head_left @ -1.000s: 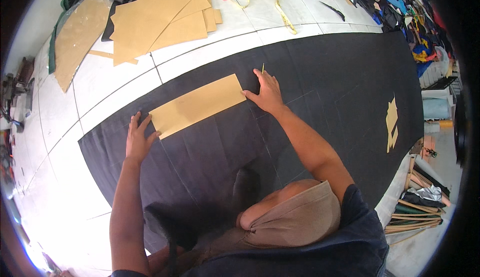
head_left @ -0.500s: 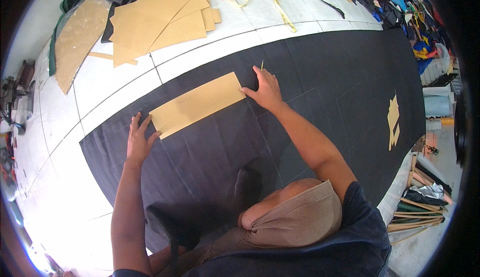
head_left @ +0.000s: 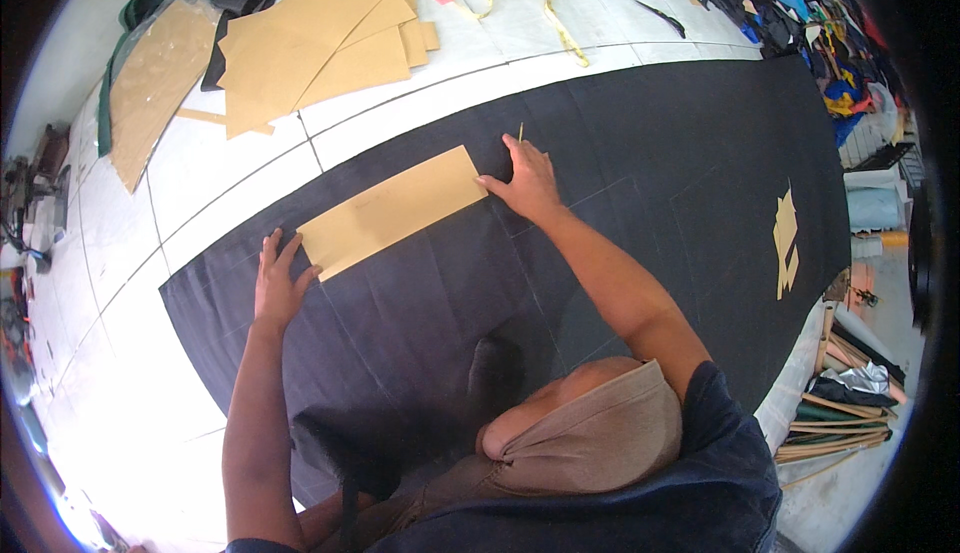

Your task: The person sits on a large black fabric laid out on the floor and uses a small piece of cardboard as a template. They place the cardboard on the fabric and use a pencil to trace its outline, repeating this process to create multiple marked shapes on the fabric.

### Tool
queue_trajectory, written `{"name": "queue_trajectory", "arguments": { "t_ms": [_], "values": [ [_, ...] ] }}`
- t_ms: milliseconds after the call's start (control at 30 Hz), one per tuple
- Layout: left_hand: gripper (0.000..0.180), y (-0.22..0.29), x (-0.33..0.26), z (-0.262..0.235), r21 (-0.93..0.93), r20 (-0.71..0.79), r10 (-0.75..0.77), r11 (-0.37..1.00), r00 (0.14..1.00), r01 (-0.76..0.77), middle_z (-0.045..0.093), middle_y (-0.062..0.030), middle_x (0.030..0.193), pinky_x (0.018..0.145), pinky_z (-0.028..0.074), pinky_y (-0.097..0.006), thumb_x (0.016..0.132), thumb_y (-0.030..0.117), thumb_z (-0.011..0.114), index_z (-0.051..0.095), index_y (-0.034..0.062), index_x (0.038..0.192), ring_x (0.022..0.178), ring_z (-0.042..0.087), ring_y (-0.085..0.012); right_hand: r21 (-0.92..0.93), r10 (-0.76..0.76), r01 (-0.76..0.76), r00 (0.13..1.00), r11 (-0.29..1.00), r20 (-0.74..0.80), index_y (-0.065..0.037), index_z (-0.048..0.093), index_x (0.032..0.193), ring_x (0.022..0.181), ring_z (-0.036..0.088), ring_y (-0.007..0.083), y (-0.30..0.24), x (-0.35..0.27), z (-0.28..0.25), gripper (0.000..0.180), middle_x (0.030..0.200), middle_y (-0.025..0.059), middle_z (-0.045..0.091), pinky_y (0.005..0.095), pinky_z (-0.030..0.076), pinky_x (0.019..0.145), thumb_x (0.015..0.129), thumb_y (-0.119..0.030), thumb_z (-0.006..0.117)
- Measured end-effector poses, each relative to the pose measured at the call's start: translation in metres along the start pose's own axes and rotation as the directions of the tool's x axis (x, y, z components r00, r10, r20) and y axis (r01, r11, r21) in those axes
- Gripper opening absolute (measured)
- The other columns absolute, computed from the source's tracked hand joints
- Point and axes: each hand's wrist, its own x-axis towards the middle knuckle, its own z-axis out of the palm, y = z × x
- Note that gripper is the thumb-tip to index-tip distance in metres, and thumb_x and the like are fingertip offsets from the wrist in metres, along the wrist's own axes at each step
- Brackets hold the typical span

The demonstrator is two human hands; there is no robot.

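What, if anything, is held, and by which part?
The left hand lies open at the left end of the tan card, holding nothing; a thin yellow stick juts from the right hand, the grip hidden.

I see only slight shifts: the right hand (head_left: 532, 181) has edged leftward over the dark cloth (head_left: 450, 283), the right end of the tan strip (head_left: 393, 213) with it, and my head view has drifted a touch.

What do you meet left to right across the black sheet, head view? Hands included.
Left hand → tan rectangular card → right hand → irregular tan cut-out.
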Motion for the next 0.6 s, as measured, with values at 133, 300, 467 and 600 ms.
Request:
{"name": "queue_trajectory", "arguments": {
  "t_ms": [133,300,467,600],
  "values": [
    [0.065,0.0013,-0.0038,-0.0016,-0.055,-0.004,-0.019,0.998,1.000,0.019,0.036,-0.0202,0.161,0.124,0.029,-0.052,0.087,0.029,0.080,0.056,0.0128,0.145,0.152,0.029,-0.0430,0.046,0.020,-0.021,1.000,0.999,0.023,-0.004,0.042,0.150,0.141,0.044,0.0397,0.0008,-0.0008,0.0030,0.091,0.146,0.0244,0.051,0.0630,0.029,0.116,0.083,-0.054,0.078],
    [0.067,-0.0022,-0.0044,-0.0037,-0.051,0.000,-0.008,0.999,1.000,0.008,0.036,-0.0197,0.162,0.124,0.029,-0.052,0.086,0.028,0.081,0.055,0.0127,0.146,0.152,0.029,-0.0429,0.072,0.033,-0.034,0.999,0.997,0.022,-0.004,0.044,0.150,0.139,0.047,0.0383,-0.0006,0.0003,0.0028,0.091,0.144,0.0221,0.054,0.0615,0.030,0.117,0.083,-0.054,0.079],
    [0.067,-0.0014,-0.0015,-0.0033,-0.051,0.019,-0.027,0.998,0.999,0.028,0.036,-0.0188,0.162,0.125,0.028,-0.052,0.086,0.029,0.081,0.055,0.0136,0.146,0.152,0.028,-0.0426,0.116,0.023,-0.021,1.000,0.993,-0.008,-0.006,0.042,0.151,0.139,0.046,0.0381,0.0018,0.0005,0.0043,0.094,0.142,0.0195,0.054,0.0653,0.029,0.116,0.079,-0.053,0.082],
    [0.066,0.0014,-0.0037,-0.0037,-0.053,0.019,-0.036,0.998,0.999,0.037,0.036,-0.0185,0.162,0.125,0.028,-0.053,0.087,0.029,0.081,0.055,0.0144,0.146,0.152,0.028,-0.0426,0.089,0.046,-0.044,0.999,0.995,-0.013,-0.007,0.042,0.151,0.140,0.045,0.0375,0.0010,-0.0003,0.0061,0.096,0.143,0.0190,0.054,0.0653,0.030,0.116,0.078,-0.053,0.083]
  ]
}}
